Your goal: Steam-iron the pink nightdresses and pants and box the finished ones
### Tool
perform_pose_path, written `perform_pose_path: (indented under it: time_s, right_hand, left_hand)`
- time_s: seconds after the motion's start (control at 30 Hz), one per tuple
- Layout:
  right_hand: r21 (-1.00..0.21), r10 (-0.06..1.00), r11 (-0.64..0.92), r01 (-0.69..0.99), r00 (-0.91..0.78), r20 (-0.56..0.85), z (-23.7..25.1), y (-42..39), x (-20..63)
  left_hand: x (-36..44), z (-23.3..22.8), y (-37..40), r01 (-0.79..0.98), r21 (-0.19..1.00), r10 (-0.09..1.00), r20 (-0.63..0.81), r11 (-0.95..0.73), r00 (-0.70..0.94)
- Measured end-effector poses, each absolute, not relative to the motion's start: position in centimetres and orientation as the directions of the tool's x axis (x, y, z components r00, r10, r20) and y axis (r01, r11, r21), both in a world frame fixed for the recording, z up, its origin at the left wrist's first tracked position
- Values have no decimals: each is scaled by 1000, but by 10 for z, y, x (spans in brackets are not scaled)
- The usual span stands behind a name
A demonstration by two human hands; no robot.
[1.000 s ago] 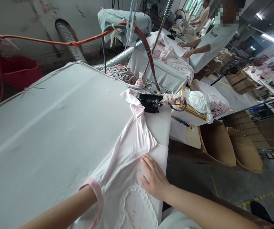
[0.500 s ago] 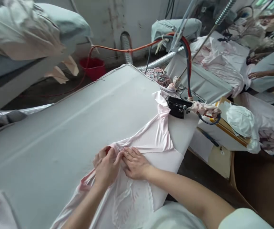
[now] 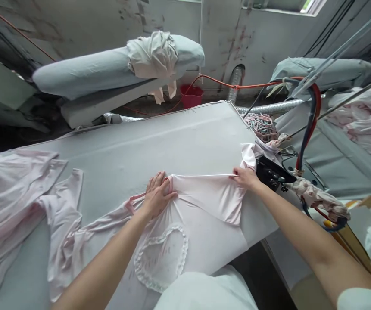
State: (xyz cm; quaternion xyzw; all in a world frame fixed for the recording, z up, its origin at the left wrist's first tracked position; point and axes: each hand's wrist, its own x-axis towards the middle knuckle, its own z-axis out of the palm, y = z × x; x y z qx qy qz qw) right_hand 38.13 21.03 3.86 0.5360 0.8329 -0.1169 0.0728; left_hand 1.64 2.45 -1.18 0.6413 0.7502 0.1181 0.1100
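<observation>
A pale pink shirt (image 3: 201,219) with a ruffled heart on its front lies on the grey padded ironing table (image 3: 146,144). My left hand (image 3: 157,196) rests flat with fingers stretched out, pressing the shirt beside its neckline. Near the cuff, my right hand (image 3: 244,177) pinches the upper edge of the sleeve. Between the two hands that edge runs straight and taut. Just right of my right hand stands a black steam iron (image 3: 273,173), its handle wrapped in cloth.
More pink garments (image 3: 14,202) lie at the left of the table. Red and black hoses (image 3: 313,116) arch above the iron. A padded sleeve board (image 3: 91,71) and a red bucket (image 3: 191,95) are behind. A box (image 3: 363,241) with white cloth stands at right.
My right hand has moved right, from beside my left hand to the sleeve's cuff end, and now grips the edge. My left hand has flattened. The view has turned left.
</observation>
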Motion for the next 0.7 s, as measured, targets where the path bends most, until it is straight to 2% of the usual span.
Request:
perform_pose_path:
  time_s: [0.07, 0.13, 0.2, 0.23, 0.27, 0.33, 0.37, 0.4, 0.43, 0.6, 0.7]
  right_hand:
    - [-138, 929, 314, 939, -334, -157, 37, 212, 381]
    - [-170, 960, 272, 947, -278, -10, 32, 197, 369]
    - [-230, 949, 308, 923, -281, 143, 24, 167, 343]
    - [-272, 919, 387, 881, -344, 195, 19, 148, 325]
    - [-313, 858, 513, 799, -463, 224, 13, 127, 306]
    - [-377, 625, 763, 525, -748, 224, 1, 90, 273]
    - [-390, 502, 830, 399, -840, 207, -4, 76, 264]
    - [-390, 425, 859, 331, -887, 184, -10, 65, 261]
    - [-376, 398, 870, 318, -904, 156, -15, 58, 266]
    - [-204, 508, 850, 486, -858, 74, -26, 40, 362]
    - [-157, 569, 819, 552, -817, 95, -27, 28, 373]
  left_hand:
    - [16, -9, 28, 936, 309, 986, -34, 167, -165]
    - [16, -7, 30, 935, 304, 984, -46, 180, -174]
    - [16, -6, 31, 933, 307, 982, -56, 188, -180]
    - [16, -5, 31, 931, 309, 981, -60, 193, -183]
    - [16, -4, 32, 930, 312, 981, -62, 196, -186]
    - [15, -3, 32, 926, 319, 980, -62, 201, -191]
    - [15, -2, 32, 925, 323, 979, -62, 202, -193]
    - [15, -2, 33, 923, 327, 979, -60, 204, -195]
    - [15, -3, 33, 920, 333, 978, -55, 208, -201]
    - [23, -7, 35, 868, 413, 951, 11, 277, -308]
    - [32, -6, 40, 800, 502, 906, 71, 329, -417]
